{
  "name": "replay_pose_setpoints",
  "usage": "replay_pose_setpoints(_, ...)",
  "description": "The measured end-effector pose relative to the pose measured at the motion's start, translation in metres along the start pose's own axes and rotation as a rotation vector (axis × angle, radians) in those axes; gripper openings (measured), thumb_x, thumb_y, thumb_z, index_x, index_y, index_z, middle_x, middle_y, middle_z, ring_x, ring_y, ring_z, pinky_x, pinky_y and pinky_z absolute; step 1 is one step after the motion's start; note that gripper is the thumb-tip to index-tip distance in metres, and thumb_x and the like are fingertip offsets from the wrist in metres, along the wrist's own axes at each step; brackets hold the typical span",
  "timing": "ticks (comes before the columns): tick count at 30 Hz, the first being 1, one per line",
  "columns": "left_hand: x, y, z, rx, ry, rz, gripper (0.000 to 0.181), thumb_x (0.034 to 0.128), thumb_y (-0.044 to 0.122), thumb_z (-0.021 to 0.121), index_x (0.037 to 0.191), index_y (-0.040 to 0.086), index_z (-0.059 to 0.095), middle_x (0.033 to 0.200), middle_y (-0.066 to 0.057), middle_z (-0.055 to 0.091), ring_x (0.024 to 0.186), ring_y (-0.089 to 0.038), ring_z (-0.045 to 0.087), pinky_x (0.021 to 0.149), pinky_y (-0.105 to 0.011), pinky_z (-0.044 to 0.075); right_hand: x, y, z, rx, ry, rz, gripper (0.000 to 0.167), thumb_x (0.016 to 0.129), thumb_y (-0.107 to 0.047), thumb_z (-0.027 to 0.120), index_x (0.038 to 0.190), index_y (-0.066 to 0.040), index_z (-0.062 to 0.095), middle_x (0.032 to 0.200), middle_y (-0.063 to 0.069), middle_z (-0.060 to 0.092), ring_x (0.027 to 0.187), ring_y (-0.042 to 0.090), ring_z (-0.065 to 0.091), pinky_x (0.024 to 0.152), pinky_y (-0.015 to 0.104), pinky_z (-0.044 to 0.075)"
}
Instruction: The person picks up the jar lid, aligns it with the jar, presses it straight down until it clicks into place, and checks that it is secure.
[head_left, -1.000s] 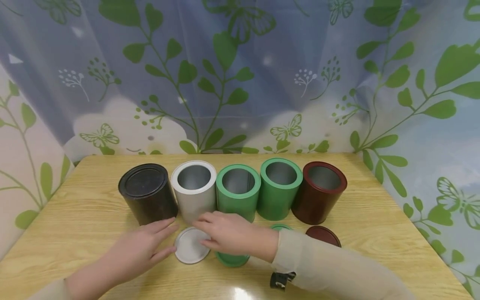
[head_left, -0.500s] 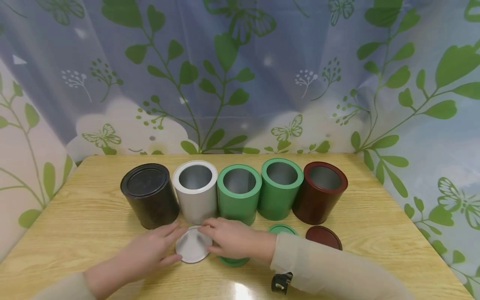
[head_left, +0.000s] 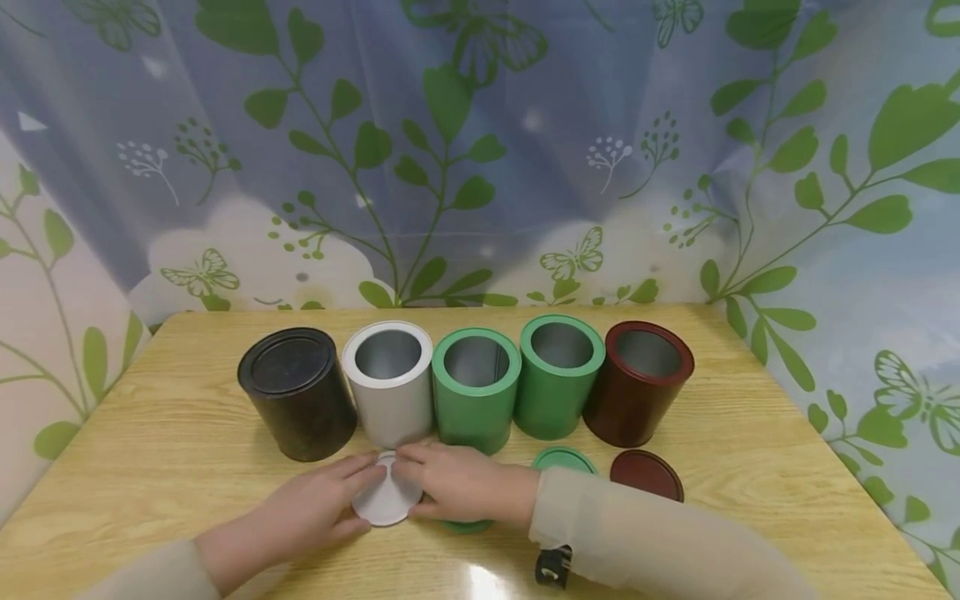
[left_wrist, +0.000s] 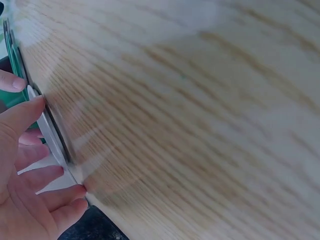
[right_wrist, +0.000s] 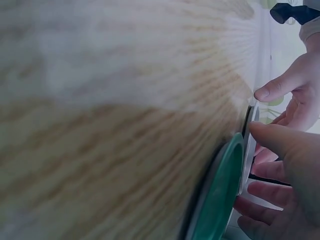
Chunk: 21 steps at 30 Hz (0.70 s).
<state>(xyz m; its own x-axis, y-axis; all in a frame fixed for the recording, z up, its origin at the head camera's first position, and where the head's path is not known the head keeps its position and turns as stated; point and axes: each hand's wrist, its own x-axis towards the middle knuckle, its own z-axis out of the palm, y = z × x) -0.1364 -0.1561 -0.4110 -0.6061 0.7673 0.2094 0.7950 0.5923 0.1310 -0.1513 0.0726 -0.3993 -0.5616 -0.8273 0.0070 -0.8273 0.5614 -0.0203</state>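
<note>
A round white lid (head_left: 386, 498) lies on the table in front of the white can (head_left: 390, 404), in the head view. My left hand (head_left: 315, 508) holds its left rim, the thumb at the near edge and the fingers over the far left part. From the other side my right hand (head_left: 461, 482) grips the right rim, thumb near and fingers far. Under the right hand a green lid (head_left: 468, 527) is mostly hidden; the right wrist view shows this green lid (right_wrist: 220, 195) beside the white lid (right_wrist: 248, 155). The left wrist view has thumb and fingers along the white lid (left_wrist: 52, 132).
Behind the lids stand a black can (head_left: 300, 408) with a closed top, two open green cans (head_left: 476, 408) (head_left: 557, 400) and an open dark red can (head_left: 633, 404). Another green lid (head_left: 564, 458) and a dark red lid (head_left: 647, 475) lie right. A patterned curtain (head_left: 480, 208) hangs behind.
My left hand has moved right onto the white lid's left rim. The right hand has settled lower and closed in on its right rim. The cans have stayed in place.
</note>
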Motion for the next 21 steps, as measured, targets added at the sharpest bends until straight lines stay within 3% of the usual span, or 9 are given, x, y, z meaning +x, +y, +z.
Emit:
replay_pose_setpoints(15,0.006,0.0043,-0.003,-0.07,-0.095,-0.002,0.04,0.08,0.023,0.073,0.114,0.003,0.065,0.12,-0.015,0.061,0.107,-0.038,0.057,0.085,-0.047,0.049,0.003,-0.0019,-0.0028,-0.031,-0.089,0.008,0.047,0.087,-0.038,0.065,0.127,-0.013,0.057,0.132,-0.002,0.053,0.119,0.015,0.048,0.097,0.022,0.039)
replay_pose_setpoints(21,0.0043,0.0041,-0.0029,-0.062,-0.093,0.008,0.038,0.0805,0.022,0.072,0.113,0.002,0.066,0.119,-0.015,0.061,0.106,-0.039,0.057,0.084,-0.047,0.049,0.0017,-0.0018,-0.0037,-0.027,-0.081,-0.006,0.04,0.088,-0.037,0.064,0.122,-0.016,0.061,0.131,-0.003,0.054,0.118,0.015,0.049,0.097,0.021,0.038)
